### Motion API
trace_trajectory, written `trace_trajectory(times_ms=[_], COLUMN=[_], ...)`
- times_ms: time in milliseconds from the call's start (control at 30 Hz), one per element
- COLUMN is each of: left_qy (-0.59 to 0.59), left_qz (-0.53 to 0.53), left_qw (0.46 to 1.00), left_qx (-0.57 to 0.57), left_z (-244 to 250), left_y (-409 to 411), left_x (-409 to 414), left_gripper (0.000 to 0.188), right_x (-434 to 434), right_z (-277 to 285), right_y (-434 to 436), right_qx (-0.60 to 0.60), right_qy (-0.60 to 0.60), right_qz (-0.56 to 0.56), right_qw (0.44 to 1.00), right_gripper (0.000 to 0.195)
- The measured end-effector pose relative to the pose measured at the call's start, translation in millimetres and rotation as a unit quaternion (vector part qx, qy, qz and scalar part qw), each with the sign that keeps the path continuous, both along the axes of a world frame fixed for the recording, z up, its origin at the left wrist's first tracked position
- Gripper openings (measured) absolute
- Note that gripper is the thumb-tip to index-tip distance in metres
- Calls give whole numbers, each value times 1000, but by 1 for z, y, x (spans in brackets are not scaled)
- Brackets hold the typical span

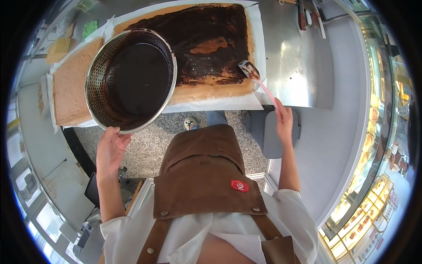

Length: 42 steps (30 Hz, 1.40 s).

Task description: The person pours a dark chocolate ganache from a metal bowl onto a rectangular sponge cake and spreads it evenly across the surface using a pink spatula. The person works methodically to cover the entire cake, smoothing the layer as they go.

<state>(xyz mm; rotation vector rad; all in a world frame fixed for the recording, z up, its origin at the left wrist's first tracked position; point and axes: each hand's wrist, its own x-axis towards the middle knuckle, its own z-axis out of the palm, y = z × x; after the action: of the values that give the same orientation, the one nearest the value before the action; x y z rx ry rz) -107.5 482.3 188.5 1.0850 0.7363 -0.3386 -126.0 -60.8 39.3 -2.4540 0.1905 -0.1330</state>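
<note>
My left hand (pixel 113 145) grips the near rim of a round metal bowl (pixel 174 71) with a patterned wall, tilted and holding dark chocolate-like sauce (pixel 140 77). My right hand (pixel 282 115) holds the pink handle of a spatula (pixel 250 70); its blade, smeared with dark sauce, is at the right edge of a large sheet cake (pixel 211 92). Dark sauce covers much of that cake, with a brown bare patch near the middle and a light bare strip along the near edge. The cake lies on white paper (pixel 221 103). The bowl hides part of its left side.
A second, uncoated sheet cake (pixel 72 85) lies at the left. Knives (pixel 301 18) sit at the back right of the steel table (pixel 296 69). A yellow item (pixel 58 49) and a green item (pixel 89 29) are at the back left. A grey bin (pixel 280 132) stands below the table's front edge.
</note>
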Motion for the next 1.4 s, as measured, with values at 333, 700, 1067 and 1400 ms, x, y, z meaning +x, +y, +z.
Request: trace_trajectory(times_ms=[333, 700, 1067, 1400], left_qy=[-4, -13, -13, -23], left_qz=[-13, -11, -20, -3], left_qw=[1000, 1000, 1000, 1000], left_qx=[-8, -15, 4, 16], left_z=[-5, -3, -5, -3], left_y=[25, 44, 67, 67], left_x=[-5, -5, -8, -2], left_gripper=[22, 19, 21, 21], right_x=[-58, -94, -67, -15], right_z=[-11, -34, -35, -54], right_y=[37, 117, 155, 109], right_qx=[0, 57, 48, 8], right_qy=[-51, 6, -23, -1], right_qz=[-81, -87, -35, -50], right_qw=[995, 995, 998, 999], right_gripper=[41, 41, 41, 41])
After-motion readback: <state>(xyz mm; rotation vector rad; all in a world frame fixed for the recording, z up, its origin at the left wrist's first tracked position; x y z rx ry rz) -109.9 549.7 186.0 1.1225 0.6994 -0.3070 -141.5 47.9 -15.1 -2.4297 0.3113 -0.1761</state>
